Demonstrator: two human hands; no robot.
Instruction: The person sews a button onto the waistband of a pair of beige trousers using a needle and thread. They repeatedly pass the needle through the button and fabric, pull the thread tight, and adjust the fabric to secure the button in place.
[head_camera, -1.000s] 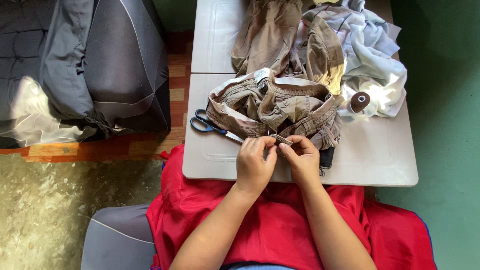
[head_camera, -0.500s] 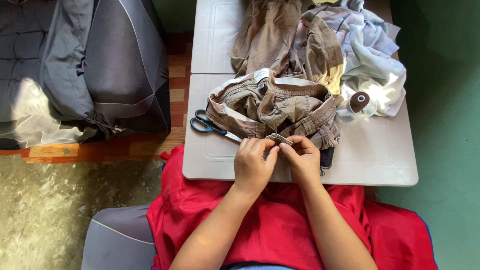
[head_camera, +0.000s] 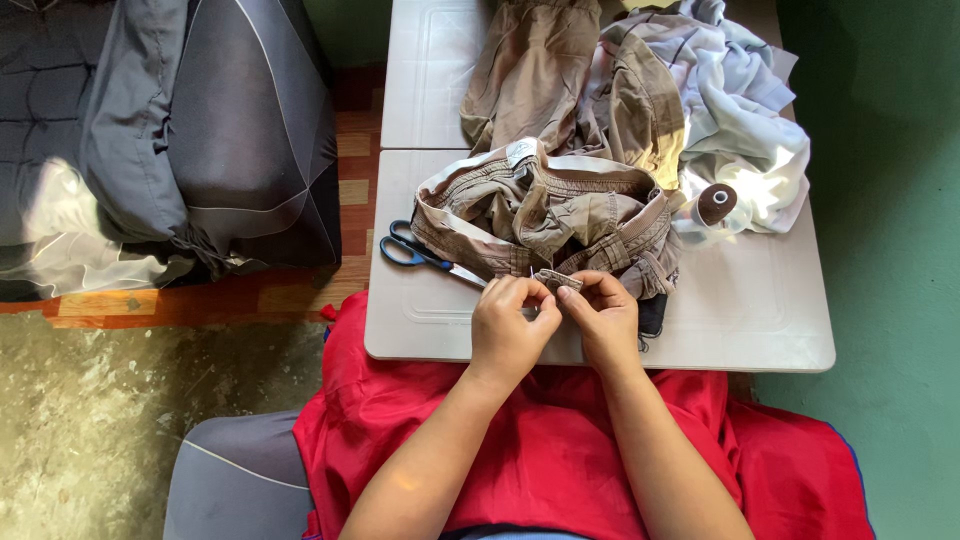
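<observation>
Both hands are working at the near edge of the grey table (head_camera: 760, 330), with bare tabletop to the right. The left hand (head_camera: 508, 330) and right hand (head_camera: 603, 318) are pinching a small tab of the crumpled khaki trousers (head_camera: 545, 215), perhaps a belt loop. Blue-handled scissors (head_camera: 425, 252) are lying just left. Little has shifted since the earlier frame.

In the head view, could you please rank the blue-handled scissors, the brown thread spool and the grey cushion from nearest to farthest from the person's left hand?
From the left hand:
1. Blue-handled scissors, just up-left on the table.
2. Brown thread spool, up-right beside the pale cloth.
3. Grey cushion, far left, off the table.
</observation>
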